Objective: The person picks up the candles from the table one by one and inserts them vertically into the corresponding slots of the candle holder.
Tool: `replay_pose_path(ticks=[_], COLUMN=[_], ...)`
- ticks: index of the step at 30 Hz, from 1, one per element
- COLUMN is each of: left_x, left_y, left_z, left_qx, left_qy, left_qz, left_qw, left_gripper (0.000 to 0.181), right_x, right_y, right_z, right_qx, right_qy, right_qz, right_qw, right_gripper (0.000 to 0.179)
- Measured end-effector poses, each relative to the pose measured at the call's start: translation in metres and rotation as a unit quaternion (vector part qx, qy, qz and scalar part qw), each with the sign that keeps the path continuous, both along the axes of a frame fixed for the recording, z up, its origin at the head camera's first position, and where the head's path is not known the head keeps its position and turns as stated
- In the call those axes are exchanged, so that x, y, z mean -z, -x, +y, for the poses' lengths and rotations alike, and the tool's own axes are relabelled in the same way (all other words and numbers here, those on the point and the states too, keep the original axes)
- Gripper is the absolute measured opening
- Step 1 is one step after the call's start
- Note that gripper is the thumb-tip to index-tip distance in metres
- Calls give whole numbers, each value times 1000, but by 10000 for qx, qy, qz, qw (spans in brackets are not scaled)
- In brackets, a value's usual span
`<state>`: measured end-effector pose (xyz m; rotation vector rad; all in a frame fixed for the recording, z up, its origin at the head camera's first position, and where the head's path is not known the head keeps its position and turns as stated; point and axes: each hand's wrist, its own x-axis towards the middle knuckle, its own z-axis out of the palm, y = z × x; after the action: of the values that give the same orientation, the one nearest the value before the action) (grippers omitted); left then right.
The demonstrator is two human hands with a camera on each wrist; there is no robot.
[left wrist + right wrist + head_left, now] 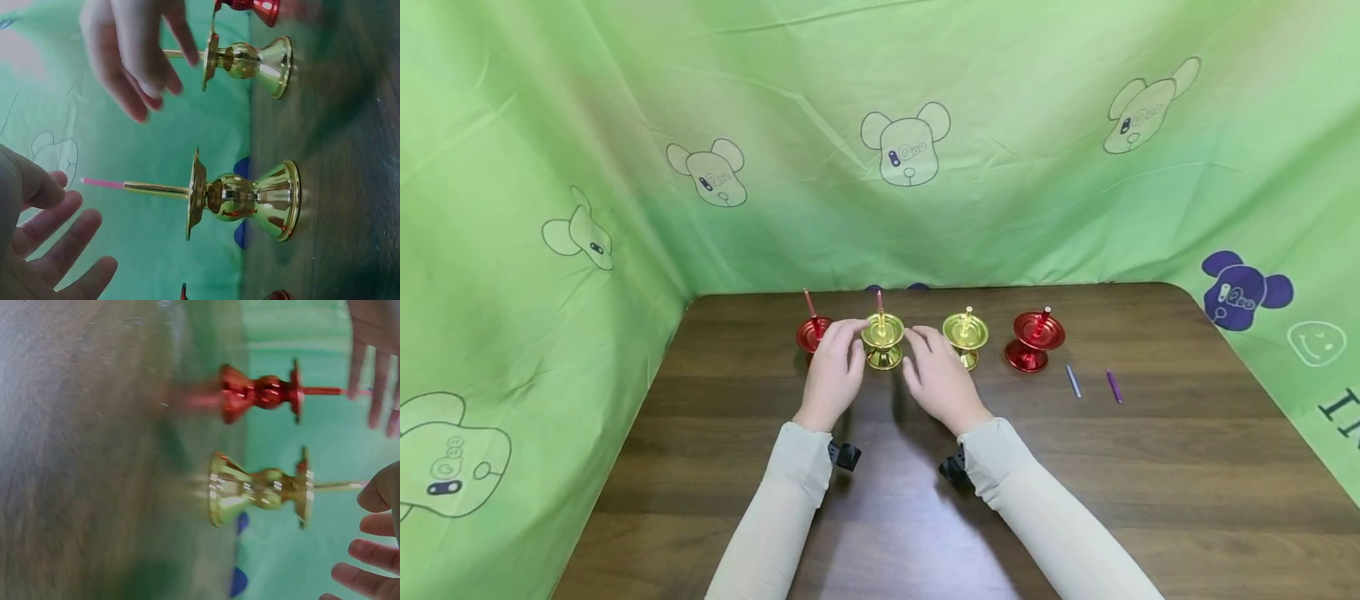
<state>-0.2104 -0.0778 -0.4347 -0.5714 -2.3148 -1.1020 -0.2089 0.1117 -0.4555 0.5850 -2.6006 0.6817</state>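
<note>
While the pink candle was held upright by a gold candlestick, the left hand and right hand were spread loosely on either side, candle-fitting apparently finished there, the blue candle likely needed next.

head cam hi, fwd/down; wrist cams nr, fwd, sideways; share pink-candle holder

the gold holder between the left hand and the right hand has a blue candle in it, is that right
Not blue: the candle in the gold holder between the left hand and the right hand is pink, as the left wrist view shows.
</note>
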Motion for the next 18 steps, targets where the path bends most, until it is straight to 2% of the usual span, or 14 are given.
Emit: replay_pose_path(ticks=[5, 10, 15, 18], left_x=[0, -1, -4, -6], left_y=[-4, -7, -8, -8], left_z=[6, 21, 39, 51], left_qx=[-49, 82, 308, 395], left_qy=[789, 1502, 2185, 2686], left_qz=[18, 10, 6, 59], left_qw=[9969, 9886, 9753, 9624], left_gripper=[27, 31, 41, 46], right_x=[-10, -15, -22, -25], right_y=[-10, -19, -26, -31], right_z=[22, 48, 75, 92], right_qx=[83, 337, 684, 960], right_qy=[524, 1007, 1368, 1526], right_qz=[501, 887, 991, 956], right_qw=[9973, 9904, 9833, 9790], right_gripper=[40, 35, 34, 35])
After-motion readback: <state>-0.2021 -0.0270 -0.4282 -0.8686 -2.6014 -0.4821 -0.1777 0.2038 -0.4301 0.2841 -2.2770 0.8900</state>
